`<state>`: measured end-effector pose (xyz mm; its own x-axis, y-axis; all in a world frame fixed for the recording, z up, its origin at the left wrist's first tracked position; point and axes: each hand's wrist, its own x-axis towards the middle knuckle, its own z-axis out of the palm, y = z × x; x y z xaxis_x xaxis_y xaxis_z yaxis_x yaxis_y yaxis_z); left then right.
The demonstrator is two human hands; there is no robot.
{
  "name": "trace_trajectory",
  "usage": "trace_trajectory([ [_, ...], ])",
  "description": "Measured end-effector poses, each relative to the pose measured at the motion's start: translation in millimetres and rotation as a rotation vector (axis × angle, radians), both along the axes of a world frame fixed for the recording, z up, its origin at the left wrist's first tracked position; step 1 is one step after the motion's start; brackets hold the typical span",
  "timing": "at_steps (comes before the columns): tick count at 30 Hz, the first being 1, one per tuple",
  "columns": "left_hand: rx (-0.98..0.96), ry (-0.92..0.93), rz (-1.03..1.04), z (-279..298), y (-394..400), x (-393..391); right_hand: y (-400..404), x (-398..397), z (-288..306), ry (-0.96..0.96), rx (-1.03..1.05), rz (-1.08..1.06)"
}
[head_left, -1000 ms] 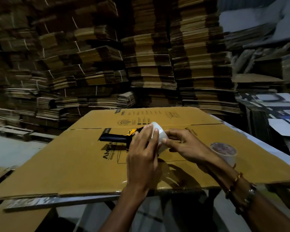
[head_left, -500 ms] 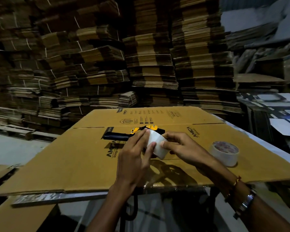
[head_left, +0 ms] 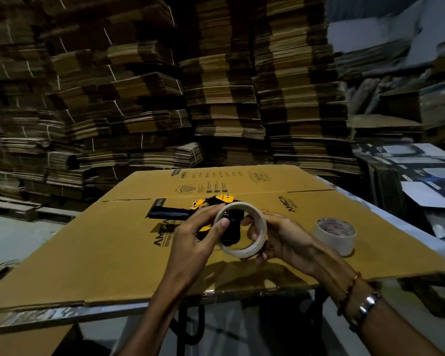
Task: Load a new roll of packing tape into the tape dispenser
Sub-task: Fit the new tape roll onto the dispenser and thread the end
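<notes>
With both hands, left [head_left: 190,242] and right [head_left: 280,240], I grip the tape roll [head_left: 242,229] above the tape dispenser [head_left: 206,214] lying on the cardboard-covered worktop [head_left: 88,247]; the roll is not yet mounted or threaded.

Two bare arms come up from the bottom of the frame, and neither one has a sleeve. The left hand [head_left: 190,242] has nothing on it, no ring and no band, and its thumb nail is short and looks pale. The right hand [head_left: 285,240] also has no rings that can be seen. Lower right in the frame, the right wrist wears a thin thread bracelet [head_left: 350,287] with small red and gold beads. Just below that sits a shiny silver metal band [head_left: 368,303], wider than the thread, which catches the light.
</notes>
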<state>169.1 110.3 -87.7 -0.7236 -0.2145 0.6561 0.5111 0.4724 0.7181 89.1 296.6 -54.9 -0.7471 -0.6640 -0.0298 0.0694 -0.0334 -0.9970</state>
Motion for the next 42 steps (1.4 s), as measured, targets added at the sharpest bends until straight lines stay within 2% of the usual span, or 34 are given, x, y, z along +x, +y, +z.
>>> trace_trajectory([
  [3,-0.076,0.088,0.236,-1.5,8.3,-5.9,-8.4,-1.4,-6.6,0.037,0.058,-0.073],
  [6,-0.151,0.113,0.402,-6.7,17.7,-10.9,-18.7,1.8,-11.8,0.112,0.020,-0.133],
  [11,-0.176,0.127,0.391,-12.5,25.3,-9.8,-25.2,6.9,-16.8,0.297,-0.004,-0.155],
  [13,-0.160,0.089,0.323,-11.4,22.6,-7.6,-22.4,5.3,-18.9,0.246,-0.045,-0.115],
  [16,-0.062,0.019,0.124,-5.9,20.6,-3.7,-18.2,2.1,-21.0,0.067,-0.141,-0.052],
  [19,-0.063,-0.016,0.022,-1.4,21.1,-0.8,-16.9,-2.0,-27.1,0.032,-0.153,0.007],
  [25,-0.043,0.007,0.053,-0.1,22.6,1.5,-16.7,-7.3,-35.4,0.067,-0.136,-0.024],
  [28,-0.020,0.011,0.037,1.0,25.4,5.2,-18.2,-6.1,-36.8,0.026,-0.164,-0.015],
  [32,-0.131,0.034,0.051,0.1,24.9,6.4,-16.9,-3.7,-38.2,-0.003,-0.175,0.000],
  [36,-0.162,0.096,0.182,-4.6,28.8,6.1,-19.8,-1.7,-43.1,-0.036,-0.221,-0.032],
  [39,-0.145,0.142,0.324,-12.1,37.6,10.4,-24.5,-4.8,-47.6,-0.114,-0.262,-0.134],
  [42,0.028,-0.059,0.304,-15.9,48.2,16.5,-27.5,-4.1,-52.0,-0.205,-0.323,-0.239],
])
